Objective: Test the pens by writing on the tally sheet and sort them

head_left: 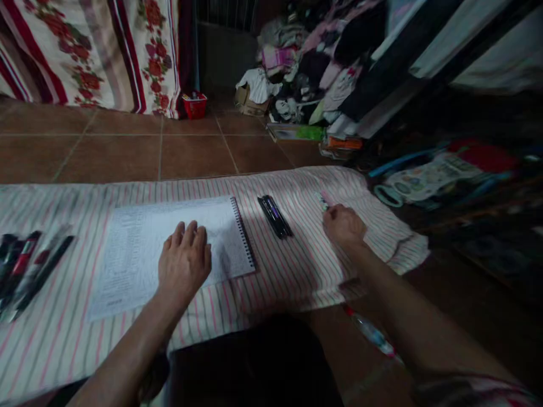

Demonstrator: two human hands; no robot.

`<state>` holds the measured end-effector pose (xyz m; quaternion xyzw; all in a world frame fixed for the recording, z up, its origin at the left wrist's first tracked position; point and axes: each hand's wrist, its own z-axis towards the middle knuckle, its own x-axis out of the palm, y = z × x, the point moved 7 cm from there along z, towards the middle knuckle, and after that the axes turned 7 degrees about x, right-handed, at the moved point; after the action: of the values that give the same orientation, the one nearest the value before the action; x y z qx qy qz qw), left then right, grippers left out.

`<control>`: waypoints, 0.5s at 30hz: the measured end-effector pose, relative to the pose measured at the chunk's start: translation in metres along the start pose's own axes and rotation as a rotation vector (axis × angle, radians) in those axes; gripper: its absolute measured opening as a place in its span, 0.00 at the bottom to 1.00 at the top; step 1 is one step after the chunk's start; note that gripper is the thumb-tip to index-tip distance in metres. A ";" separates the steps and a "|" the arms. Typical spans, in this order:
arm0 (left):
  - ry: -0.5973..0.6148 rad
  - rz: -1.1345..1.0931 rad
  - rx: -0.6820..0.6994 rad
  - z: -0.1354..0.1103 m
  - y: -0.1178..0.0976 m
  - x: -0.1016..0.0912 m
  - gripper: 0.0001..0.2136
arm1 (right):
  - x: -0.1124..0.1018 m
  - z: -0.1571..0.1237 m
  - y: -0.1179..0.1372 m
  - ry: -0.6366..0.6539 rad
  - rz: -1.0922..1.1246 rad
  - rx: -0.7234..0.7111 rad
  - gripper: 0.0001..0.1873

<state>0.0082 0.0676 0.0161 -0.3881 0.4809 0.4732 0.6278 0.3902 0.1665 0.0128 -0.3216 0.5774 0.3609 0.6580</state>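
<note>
My left hand (185,260) lies flat, fingers together, on a spiral-bound notebook (139,249) that rests on a pink-striped cloth (292,265) spread over the floor. My right hand (343,225) is closed around a pink and white pen (321,200) whose tip points away from me, over the right part of the cloth. Between the two hands, just right of the notebook's spiral, lie two or three dark pens (275,216) side by side.
Several markers and pens (25,268) lie at the cloth's left edge. A clear pen with a red cap (369,331) lies on the tiles by my right forearm. A heap of clothes (314,62), a red basket (194,105) and a floral curtain (93,51) stand beyond.
</note>
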 end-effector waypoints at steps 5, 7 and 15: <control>0.004 -0.013 -0.008 -0.002 0.000 0.001 0.18 | -0.008 -0.003 0.005 -0.053 0.088 -0.025 0.18; 0.004 -0.020 -0.010 -0.003 0.000 0.001 0.19 | -0.010 -0.003 0.004 -0.089 0.138 0.007 0.20; 0.009 -0.054 -0.001 -0.002 0.003 0.001 0.18 | 0.001 0.007 0.007 -0.097 0.157 -0.053 0.27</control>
<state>0.0053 0.0665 0.0149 -0.4034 0.4726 0.4549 0.6380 0.3883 0.1761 0.0130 -0.2748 0.5584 0.4419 0.6461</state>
